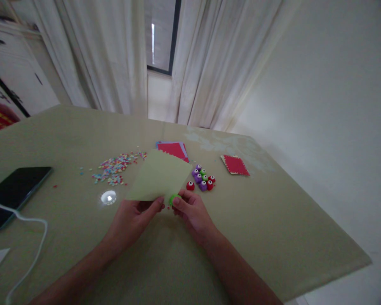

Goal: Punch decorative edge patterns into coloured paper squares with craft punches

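My left hand (135, 220) pinches the lower edge of a square of pale yellow-green paper (160, 176), thumb on top. Small notches run along the paper's far edge. Between the fingers of my right hand (193, 212) is a small green craft punch (174, 199), at the paper's near right corner. Whether the paper sits inside its slot I cannot tell. Tiny red bits (168, 207) lie just below it. Beyond my right hand stands a cluster of purple, green and red punches (203, 178), with a single red punch (190, 185) beside it.
Behind the held sheet lie red and lilac papers (174, 149). A stack of red edge-punched squares (235, 165) is at the right. Colourful paper confetti (116, 167) spreads left, near a shiny round spot (108, 197). A phone (15, 190) and white cable (34, 219) occupy the left side.
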A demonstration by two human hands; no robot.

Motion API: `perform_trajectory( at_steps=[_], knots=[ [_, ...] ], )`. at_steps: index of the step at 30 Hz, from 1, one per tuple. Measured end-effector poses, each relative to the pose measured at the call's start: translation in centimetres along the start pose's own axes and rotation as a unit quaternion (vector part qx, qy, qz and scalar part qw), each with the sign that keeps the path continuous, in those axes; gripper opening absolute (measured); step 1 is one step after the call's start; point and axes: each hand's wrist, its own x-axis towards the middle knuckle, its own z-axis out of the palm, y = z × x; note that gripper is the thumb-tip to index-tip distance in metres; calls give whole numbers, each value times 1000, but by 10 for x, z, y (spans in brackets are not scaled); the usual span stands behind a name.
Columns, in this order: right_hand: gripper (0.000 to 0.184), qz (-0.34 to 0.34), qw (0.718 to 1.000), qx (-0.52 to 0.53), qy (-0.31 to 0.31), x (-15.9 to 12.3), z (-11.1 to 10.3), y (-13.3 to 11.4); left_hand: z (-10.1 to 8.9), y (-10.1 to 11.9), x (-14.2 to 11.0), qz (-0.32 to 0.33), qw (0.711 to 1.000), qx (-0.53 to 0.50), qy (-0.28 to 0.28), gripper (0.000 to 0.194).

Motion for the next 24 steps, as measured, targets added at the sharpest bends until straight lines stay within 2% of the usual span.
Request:
perform_trajectory(
  at_steps=[3, 11, 24],
  knots=[
    [48, -20, 1000, -12, -14, 2, -3, 4, 1, 2, 0, -3, 1000, -14, -4, 23],
    [51, -41, 998, -46, -15, 6, -7, 5, 3, 7, 0, -17, 999, -27, -19, 20],
    [50, -47, 997, -63, -15, 4, -6, 4, 2, 11, -1, -18, 1000, -17, -19, 23]
  ],
)
